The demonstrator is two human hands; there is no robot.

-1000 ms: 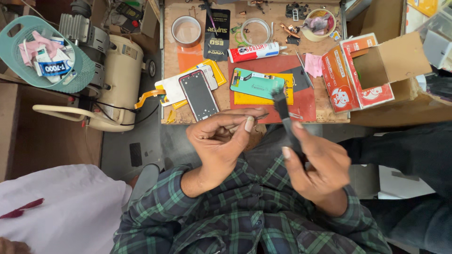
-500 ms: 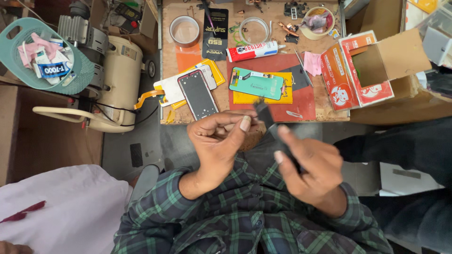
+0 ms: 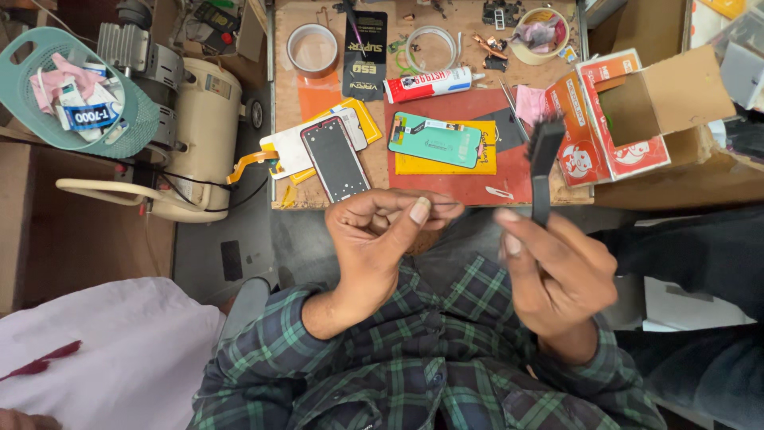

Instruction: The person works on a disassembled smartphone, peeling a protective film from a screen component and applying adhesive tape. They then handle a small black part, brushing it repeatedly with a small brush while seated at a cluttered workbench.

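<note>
My right hand [image 3: 557,271] grips a black brush [image 3: 543,159] upright, its bristle head up over the right side of the red mat [image 3: 461,187]. My left hand [image 3: 382,239] is curled just below the table's front edge, fingers pinched together; whether something small sits in them I cannot tell. On the table above it lies a phone frame [image 3: 334,158] with a dark back. A teal phone screen part [image 3: 434,141] rests on a yellow card [image 3: 446,165].
A red-and-white glue tube [image 3: 430,84], tape rolls [image 3: 312,46], a black packet [image 3: 364,56] and tweezers lie on the wooden table [image 3: 286,103]. An open red carton [image 3: 629,111] stands right. A cream compressor [image 3: 195,135] and a teal basket [image 3: 72,87] sit left.
My right hand has swung the brush from near my left hand up and to the right, turning it upright. My left hand has stayed curled in place.
</note>
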